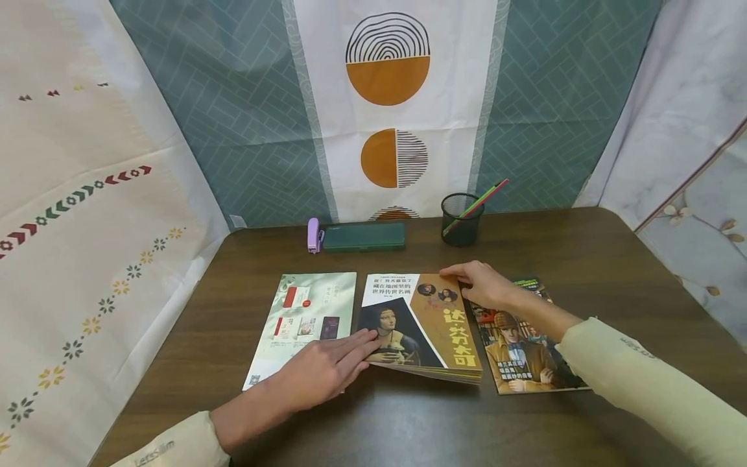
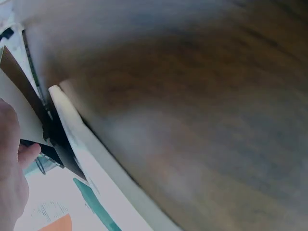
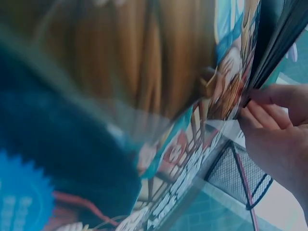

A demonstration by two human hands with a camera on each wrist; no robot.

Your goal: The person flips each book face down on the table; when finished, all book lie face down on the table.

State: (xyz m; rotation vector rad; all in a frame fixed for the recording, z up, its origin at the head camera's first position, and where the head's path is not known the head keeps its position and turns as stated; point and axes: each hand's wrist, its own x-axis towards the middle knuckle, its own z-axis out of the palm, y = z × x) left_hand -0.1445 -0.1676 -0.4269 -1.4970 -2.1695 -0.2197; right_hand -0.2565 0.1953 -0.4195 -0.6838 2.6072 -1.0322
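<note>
An art book [image 1: 428, 318] with a painted portrait on its white, black and ochre cover lies between two other booklets, its near edge showing a thick fan of pages. At its lower left edge my left hand [image 1: 323, 366] has its fingers over the cover; in the left wrist view a fingertip [image 2: 30, 155] shows beside the page edges. My right hand [image 1: 484, 285] holds the upper right corner, and in the right wrist view thumb and fingers [image 3: 262, 115] pinch the edge there. The right wrist overlaps a detective-cover magazine [image 1: 516, 357].
To the left lies a pale green booklet [image 1: 315, 305], partly behind the left hand. Along the back of the wooden table [image 1: 262, 253] stand a purple stapler [image 1: 314, 235], a dark green case [image 1: 364, 237] and a black mesh cup [image 1: 461, 224] with pencils. Patterned cloth [image 1: 251, 110] hangs behind.
</note>
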